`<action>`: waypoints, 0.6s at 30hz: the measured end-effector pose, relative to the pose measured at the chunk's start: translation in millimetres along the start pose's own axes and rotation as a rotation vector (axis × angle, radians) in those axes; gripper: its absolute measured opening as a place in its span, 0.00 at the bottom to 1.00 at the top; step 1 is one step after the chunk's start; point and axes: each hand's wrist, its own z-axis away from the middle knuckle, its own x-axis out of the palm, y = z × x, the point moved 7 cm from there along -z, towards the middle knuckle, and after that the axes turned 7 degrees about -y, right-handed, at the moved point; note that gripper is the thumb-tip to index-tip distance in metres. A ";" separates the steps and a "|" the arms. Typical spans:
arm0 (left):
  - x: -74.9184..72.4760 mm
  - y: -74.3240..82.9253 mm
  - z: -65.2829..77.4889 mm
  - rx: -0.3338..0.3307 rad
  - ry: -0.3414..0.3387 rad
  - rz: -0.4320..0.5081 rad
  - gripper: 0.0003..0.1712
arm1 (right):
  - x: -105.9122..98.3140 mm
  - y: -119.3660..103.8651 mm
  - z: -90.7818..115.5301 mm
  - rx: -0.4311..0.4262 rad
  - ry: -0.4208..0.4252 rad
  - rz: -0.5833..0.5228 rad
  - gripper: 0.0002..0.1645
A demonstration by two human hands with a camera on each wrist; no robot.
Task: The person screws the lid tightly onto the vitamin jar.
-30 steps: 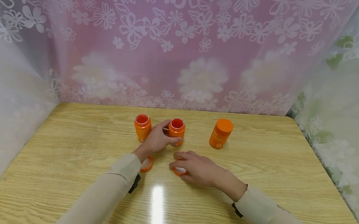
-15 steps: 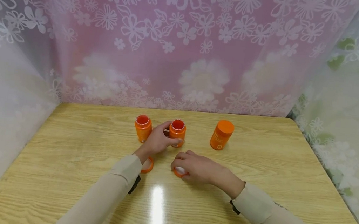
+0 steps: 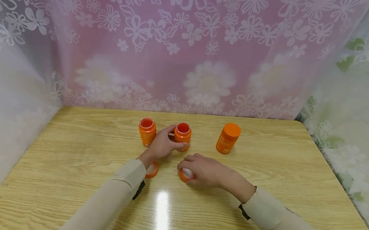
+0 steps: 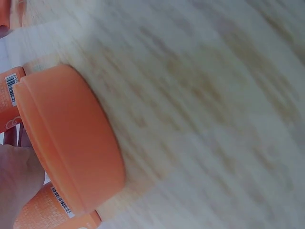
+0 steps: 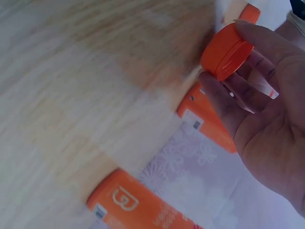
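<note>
My left hand [image 3: 161, 144] grips an orange jar [image 3: 183, 136], which stands upright with its mouth uncovered. My right hand [image 3: 206, 172] pinches an orange screw lid [image 3: 184, 178] at its edge, the pale inside facing up in the head view. In the right wrist view, thumb and fingertips hold that lid [image 5: 224, 50] by its rim. A second lid [image 3: 155, 171] lies on the table beside my left wrist and looms large in the left wrist view [image 4: 76, 138]. Another uncovered orange jar [image 3: 147, 133] stands just left of my left hand.
A third orange jar [image 3: 227, 139], with its lid on, stands farther right. All rest on a wood-grain table [image 3: 281, 166], whose far edge meets a pink flowered curtain [image 3: 174, 74]. Flowered cloth also hangs at both sides.
My right fingers have drawn in round the lid, which now tilts slightly. The left hand and its jar have stayed in place.
</note>
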 end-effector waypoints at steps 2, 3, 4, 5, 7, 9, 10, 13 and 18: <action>-0.1 -0.2 0.4 -0.003 0.002 0.000 0.39 | -3.5 1.2 1.9 0.007 -0.003 -0.008 0.23; -0.1 -0.1 0.7 -0.004 0.003 0.000 0.39 | -6.4 1.2 3.2 0.004 0.000 -0.011 0.23; -0.2 -0.1 1.0 -0.005 0.004 0.000 0.39 | -9.6 1.2 4.6 0.002 0.004 -0.009 0.23; -0.2 0.1 1.1 -0.003 0.005 0.001 0.38 | -13.0 1.8 6.2 0.007 0.007 -0.013 0.23; 0.1 0.6 1.1 0.001 0.006 0.001 0.38 | -21.7 2.4 9.6 0.009 0.021 -0.018 0.22; 0.3 1.1 1.2 0.001 0.005 0.002 0.37 | -30.3 3.8 12.5 0.011 0.034 -0.030 0.21; 0.5 1.4 1.2 0.001 0.005 0.002 0.37 | -34.7 5.1 13.8 0.017 0.041 -0.040 0.20; 0.7 2.0 1.1 0.003 0.002 -0.001 0.37 | -47.7 9.4 18.2 0.039 0.073 -0.076 0.18; 0.4 1.6 0.8 0.008 -0.003 0.002 0.36 | -64.6 16.9 23.9 0.081 0.129 -0.096 0.20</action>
